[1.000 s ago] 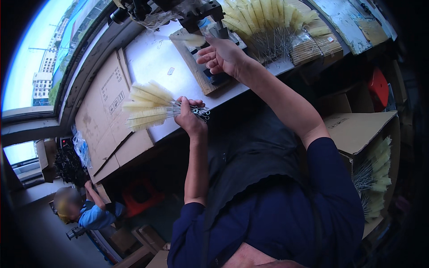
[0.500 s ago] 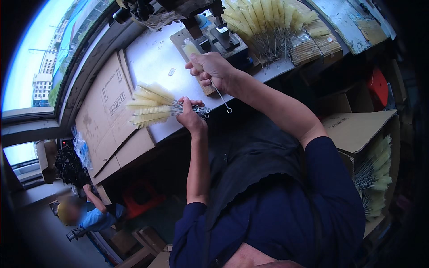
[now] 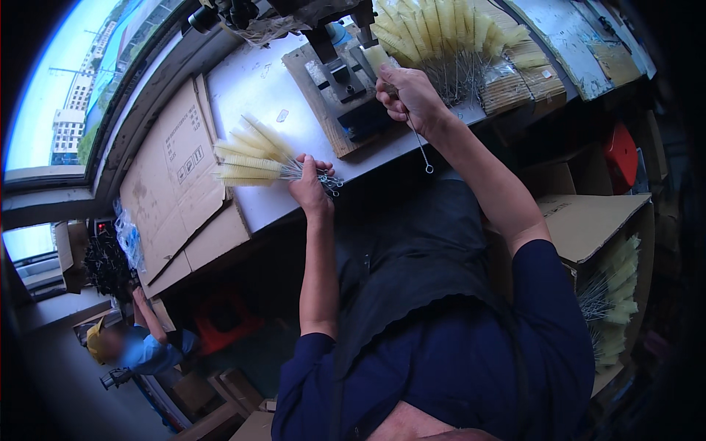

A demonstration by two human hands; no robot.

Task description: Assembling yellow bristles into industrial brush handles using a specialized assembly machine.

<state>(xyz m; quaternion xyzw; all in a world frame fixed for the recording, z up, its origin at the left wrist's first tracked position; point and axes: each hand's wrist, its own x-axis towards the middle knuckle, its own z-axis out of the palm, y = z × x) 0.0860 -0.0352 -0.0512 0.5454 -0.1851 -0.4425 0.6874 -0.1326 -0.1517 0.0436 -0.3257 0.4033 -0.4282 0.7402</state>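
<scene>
On the white tabletop [image 3: 250,84], a flat brown cardboard sheet [image 3: 158,173] bore dark printed symbols. The left hand [image 3: 310,189] clutched fanned yellow-bristled wire brushes [image 3: 257,158]; the right hand [image 3: 414,95], farther right than before, pinched one looped-wire brush [image 3: 377,57] beside the black metal press [image 3: 322,42].

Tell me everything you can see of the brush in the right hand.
The brush has pale yellow bristles and a thin, metallic-looking wire stem ending in a small round loop. The right hand grips it partway along, hiding some of it. It slants, bristles toward the dark machine, loop showing past the table's near edge. Whether the bristles touch the machine is unclear.
</scene>
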